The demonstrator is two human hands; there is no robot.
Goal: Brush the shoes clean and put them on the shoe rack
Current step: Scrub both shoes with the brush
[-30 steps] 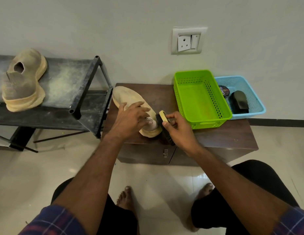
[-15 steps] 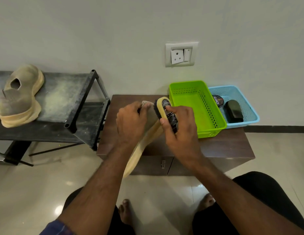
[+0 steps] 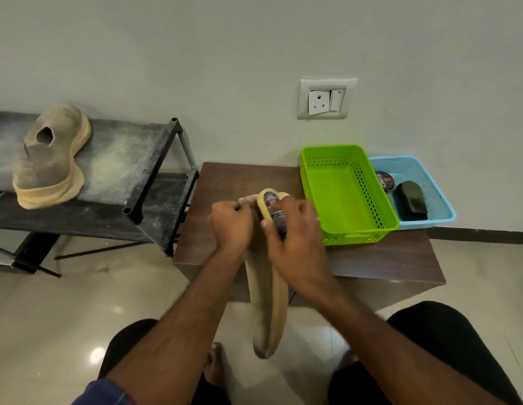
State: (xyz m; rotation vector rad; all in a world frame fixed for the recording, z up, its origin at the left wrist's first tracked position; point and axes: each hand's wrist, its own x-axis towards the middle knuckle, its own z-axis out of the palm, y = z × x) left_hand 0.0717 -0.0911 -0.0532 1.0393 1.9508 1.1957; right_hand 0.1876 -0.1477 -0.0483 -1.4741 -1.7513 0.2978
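A tan shoe (image 3: 267, 305) hangs in the air in front of the small brown table (image 3: 380, 258), its sole edge turned toward me and its toe pointing down. My left hand (image 3: 231, 226) grips its upper end. My right hand (image 3: 295, 238) holds a shoe brush (image 3: 269, 206) with a pale yellow back against the top of the shoe. The other tan shoe (image 3: 50, 159) lies on the top shelf of the black shoe rack (image 3: 149, 171) at the left.
A green basket (image 3: 346, 197) stands on the table's right side, with nothing seen inside it. Beside it a blue basket (image 3: 429, 194) holds a polish tin (image 3: 384, 181) and a black brush (image 3: 412, 200). A wall socket (image 3: 326, 97) is above. My knees and bare feet are below.
My left hand lifted the shoe off the table and turned it toe-down in front of the table. My right hand brought the brush up onto the shoe's top.
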